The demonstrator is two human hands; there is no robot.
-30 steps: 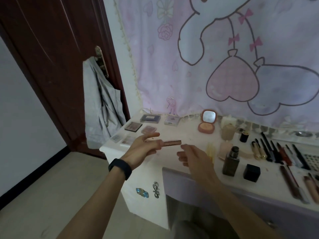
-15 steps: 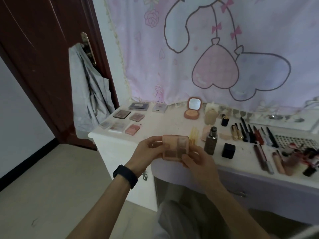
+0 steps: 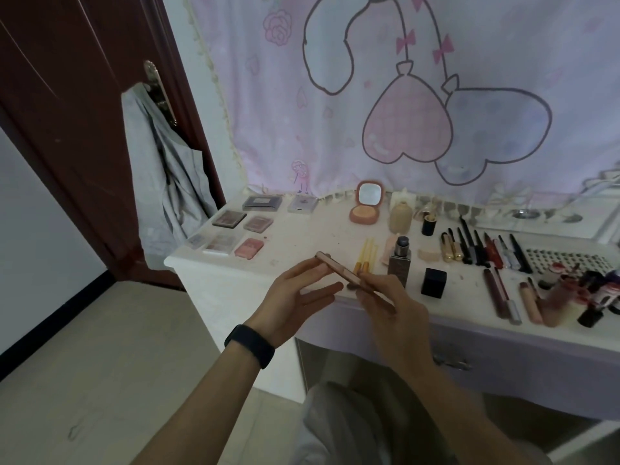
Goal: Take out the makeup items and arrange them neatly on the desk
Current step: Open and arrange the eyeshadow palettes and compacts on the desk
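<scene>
A flat pink eyeshadow palette (image 3: 339,268) hangs edge-on above the front edge of the white desk (image 3: 318,236). My right hand (image 3: 389,297) grips its near end with curled fingers. Wearing a black wristband, my left hand (image 3: 302,290) has nearly straight fingers, and the index finger touches the palette's far end. Several palettes (image 3: 250,247) lie in rows on the desk's left end. A pink mirror compact (image 3: 365,208) stands open at the back.
A foundation bottle (image 3: 399,260), a black cube (image 3: 433,282) and a row of pencils and tubes (image 3: 486,246) fill the desk's right part. A grey garment (image 3: 167,182) hangs on the door handle at left. A cartoon curtain hangs behind the desk.
My left hand carried the palette back from the desk's left end, and both hands held it flat. Now it is turned edge-on, gripped by my right hand, and my left fingers have straightened.
</scene>
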